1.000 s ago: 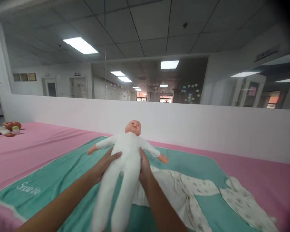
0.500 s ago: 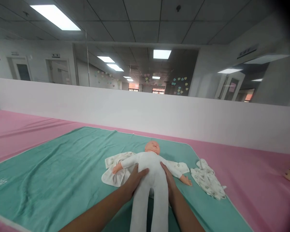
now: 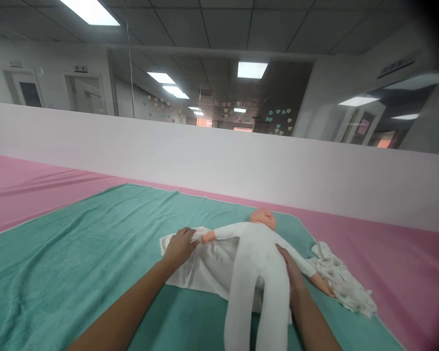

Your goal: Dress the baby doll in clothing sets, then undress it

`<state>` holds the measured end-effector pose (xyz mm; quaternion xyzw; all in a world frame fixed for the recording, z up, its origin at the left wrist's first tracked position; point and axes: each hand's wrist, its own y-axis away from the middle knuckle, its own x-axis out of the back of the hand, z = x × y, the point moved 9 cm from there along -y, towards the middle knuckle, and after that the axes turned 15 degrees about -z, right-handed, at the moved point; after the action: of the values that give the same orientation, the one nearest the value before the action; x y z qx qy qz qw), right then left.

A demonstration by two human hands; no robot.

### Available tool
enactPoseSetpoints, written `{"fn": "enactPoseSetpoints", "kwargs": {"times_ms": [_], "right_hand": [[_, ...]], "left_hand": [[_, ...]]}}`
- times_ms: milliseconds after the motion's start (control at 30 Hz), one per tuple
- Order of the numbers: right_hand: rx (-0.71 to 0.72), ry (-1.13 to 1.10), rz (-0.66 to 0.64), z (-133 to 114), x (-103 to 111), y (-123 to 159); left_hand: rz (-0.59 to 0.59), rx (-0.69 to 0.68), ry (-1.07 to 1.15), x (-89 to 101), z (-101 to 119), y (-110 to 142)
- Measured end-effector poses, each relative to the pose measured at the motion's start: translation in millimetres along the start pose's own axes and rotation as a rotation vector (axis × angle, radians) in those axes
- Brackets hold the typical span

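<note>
A baby doll (image 3: 258,253) in a white bodysuit lies on its back, arms spread, head toward the wall. Part of a white baby shirt (image 3: 201,265) is spread beneath it, reaching out to the left. My left hand (image 3: 181,246) closes over the shirt's upper left part, which looks like a sleeve, right beside the doll's small hand. Against the doll's side on the right rests my right hand (image 3: 292,273), thumb on the body, other fingers mostly hidden. The doll's other hand lies by a crumpled printed white cloth (image 3: 344,282).
A green blanket (image 3: 95,253) lies under everything, over a pink mat (image 3: 406,263). A low white wall (image 3: 168,151) runs along the back, with a mirror or window (image 3: 212,92) above it.
My left hand has left the doll's body and moved left onto the shirt. The doll now sits further right in view, and more of the shirt shows. My right hand stays at its side.
</note>
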<state>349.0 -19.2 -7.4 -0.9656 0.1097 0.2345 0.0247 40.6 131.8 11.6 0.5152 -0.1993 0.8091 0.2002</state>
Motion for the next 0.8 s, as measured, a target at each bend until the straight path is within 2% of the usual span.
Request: {"fn": "enactPoseSetpoints", "kwargs": {"times_ms": [100,233,333,500,667,800], "right_hand": [[-0.033,-0.120,-0.009,3.2,11.5,-2.0],[-0.025,-0.129,0.010,3.4,15.7,-1.5],[-0.018,-0.136,-0.007,7.1,2.1,0.8],[0.005,-0.061,-0.076,13.8,-27.9,2.0],[0.011,-0.100,-0.094,20.7,-36.4,-0.6],[-0.065,-0.147,-0.087,32.6,-43.8,-0.6]], "left_hand": [[0.020,0.039,-0.120,-2.3,1.2,-3.9],[0.029,0.116,-0.201,2.5,2.1,-12.3],[0.101,0.121,-0.133,12.3,5.9,-17.7],[0.144,0.248,0.165,19.2,-6.4,-21.3],[0.270,0.144,0.292,25.9,3.6,-11.8],[0.261,0.007,0.426,18.2,26.9,-7.3]]}}
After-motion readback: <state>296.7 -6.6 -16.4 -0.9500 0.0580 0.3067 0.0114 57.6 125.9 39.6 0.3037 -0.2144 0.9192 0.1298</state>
